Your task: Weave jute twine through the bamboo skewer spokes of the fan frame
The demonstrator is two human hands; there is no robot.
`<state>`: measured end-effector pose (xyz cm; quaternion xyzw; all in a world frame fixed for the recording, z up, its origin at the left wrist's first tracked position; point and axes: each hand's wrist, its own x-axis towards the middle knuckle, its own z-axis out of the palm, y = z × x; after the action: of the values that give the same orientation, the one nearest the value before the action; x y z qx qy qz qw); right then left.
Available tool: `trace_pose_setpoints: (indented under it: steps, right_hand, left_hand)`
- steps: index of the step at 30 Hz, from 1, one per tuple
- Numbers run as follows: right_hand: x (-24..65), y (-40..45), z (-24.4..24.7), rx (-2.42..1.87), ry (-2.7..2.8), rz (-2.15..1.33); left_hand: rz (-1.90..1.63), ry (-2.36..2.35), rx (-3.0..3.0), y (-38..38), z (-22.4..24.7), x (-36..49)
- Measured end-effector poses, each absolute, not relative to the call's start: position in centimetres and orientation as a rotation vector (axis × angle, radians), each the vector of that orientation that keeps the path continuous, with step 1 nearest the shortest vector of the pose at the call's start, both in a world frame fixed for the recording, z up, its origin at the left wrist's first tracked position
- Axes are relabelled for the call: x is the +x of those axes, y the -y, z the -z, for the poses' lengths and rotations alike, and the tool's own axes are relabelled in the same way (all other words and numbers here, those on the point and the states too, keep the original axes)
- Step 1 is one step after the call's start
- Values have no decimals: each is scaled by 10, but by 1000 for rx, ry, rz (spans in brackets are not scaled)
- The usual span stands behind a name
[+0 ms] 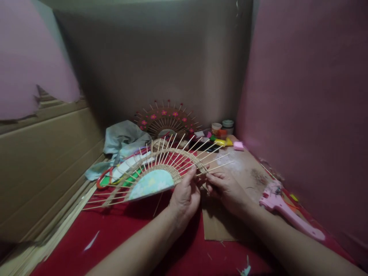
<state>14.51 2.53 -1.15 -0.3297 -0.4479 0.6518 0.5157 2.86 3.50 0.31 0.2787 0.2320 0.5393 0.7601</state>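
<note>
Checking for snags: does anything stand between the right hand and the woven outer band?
Nothing visible does: the right hand has its fingertips at the right end of the woven outer band, beside the left hand.

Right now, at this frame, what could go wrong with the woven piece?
The left hand grips the woven piece near one end, so the far side might sag or twist. The thin sticks jut outward and could snap if knocked. Where the right hand pinches the band, weaving might slip.

craft nook, cardboard walls, pink glue gun (290, 212)
</note>
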Motion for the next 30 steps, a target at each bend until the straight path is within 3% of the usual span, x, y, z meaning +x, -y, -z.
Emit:
trace_pose_setpoints:
  steps: [30]
  right_hand:
    - [165, -42, 6, -1048, 821, -1228]
  left_hand:
    - [-1103, -581, 404, -22, -8, 17]
